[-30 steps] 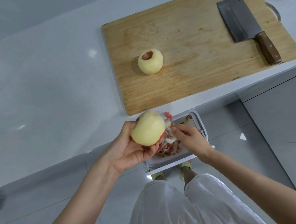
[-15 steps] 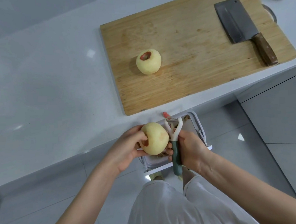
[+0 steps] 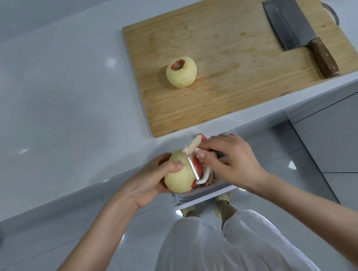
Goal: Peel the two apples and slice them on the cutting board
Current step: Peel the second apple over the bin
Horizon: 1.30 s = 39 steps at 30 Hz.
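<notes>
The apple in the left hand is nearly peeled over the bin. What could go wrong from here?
1. The thumb of the left hand rests on the apple close to the blade of the peeler; a slip of the right hand might nick it.
2. The apple is held past the edge of the counter, above the bin of peels; if it slips, it would probably land in the bin or on the floor.

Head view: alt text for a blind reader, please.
Left hand holds a nearly peeled apple over a scrap bin while the right hand presses a peeler to its last red skin. A second apple, peeled, and a cleaver lie on the cutting board.
</notes>
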Motion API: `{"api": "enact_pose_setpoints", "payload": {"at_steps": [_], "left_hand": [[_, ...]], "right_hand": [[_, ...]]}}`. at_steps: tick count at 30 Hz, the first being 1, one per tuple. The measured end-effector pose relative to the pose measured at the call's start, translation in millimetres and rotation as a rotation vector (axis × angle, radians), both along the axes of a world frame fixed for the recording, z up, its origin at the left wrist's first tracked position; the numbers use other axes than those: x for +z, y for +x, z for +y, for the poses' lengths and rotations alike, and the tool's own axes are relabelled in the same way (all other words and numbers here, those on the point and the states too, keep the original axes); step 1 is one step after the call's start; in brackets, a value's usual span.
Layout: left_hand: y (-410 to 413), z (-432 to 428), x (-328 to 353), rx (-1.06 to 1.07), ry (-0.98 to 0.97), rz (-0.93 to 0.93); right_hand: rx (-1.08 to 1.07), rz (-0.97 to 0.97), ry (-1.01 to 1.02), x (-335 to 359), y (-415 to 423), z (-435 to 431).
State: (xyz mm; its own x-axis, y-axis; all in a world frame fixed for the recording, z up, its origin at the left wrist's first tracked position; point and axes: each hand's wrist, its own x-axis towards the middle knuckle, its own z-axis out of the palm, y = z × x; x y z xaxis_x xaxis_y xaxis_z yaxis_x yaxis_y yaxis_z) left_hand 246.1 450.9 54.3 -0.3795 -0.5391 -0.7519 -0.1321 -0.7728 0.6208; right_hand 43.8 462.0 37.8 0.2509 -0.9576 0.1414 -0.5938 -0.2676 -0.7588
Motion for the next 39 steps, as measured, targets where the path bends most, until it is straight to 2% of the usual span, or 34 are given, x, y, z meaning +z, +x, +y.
{"api": "enact_pose_setpoints", "payload": {"at_steps": [3,7,13,17,22,24,27,30,32,35,39], "left_hand": [[-1.8,0.4,4.0,-0.016,-0.008,0.078],[-1.2,1.4,3.6,-0.038,-0.076,0.034],[6.0,3.3,2.9,0.013,-0.109,0.024],[10.9,2.1,6.5,0.071,-0.085,0.139],[16.2,-1.6,1.7,0.113,-0.043,0.141],[12.8,-0.6,0.5,0.071,-0.047,0.128],[6.8,1.3,2.1,0.0,-0.081,0.135],[4.2,0.6,3.8,-0.023,-0.096,0.129],[3.9,-0.3,3.4,-0.028,-0.1,0.107],[6.0,-0.3,1.2,-0.006,-0.093,0.081],[9.3,-0.8,4.7,0.048,-0.091,0.131]], "right_hand": [[0.084,0.072,-0.192,3.2,0.9,-15.6],[0.144,0.089,-0.238,7.9,1.5,-23.3],[0.114,0.023,0.05,-11.9,-10.4,-18.3],[0.053,0.062,0.174,-38.0,-17.2,-6.2],[-0.071,-0.138,0.434,-22.6,-15.3,1.3],[-0.071,-0.186,0.359,-5.4,-5.6,-1.2],[-0.009,-0.04,0.026,11.9,6.3,-8.4],[0.035,0.063,-0.164,11.3,6.5,-14.5],[0.063,0.045,-0.175,6.2,2.9,-14.9],[0.054,-0.015,-0.085,-6.9,-3.5,-12.5],[0.031,0.12,0.009,-35.8,-13.6,-9.5]]}}
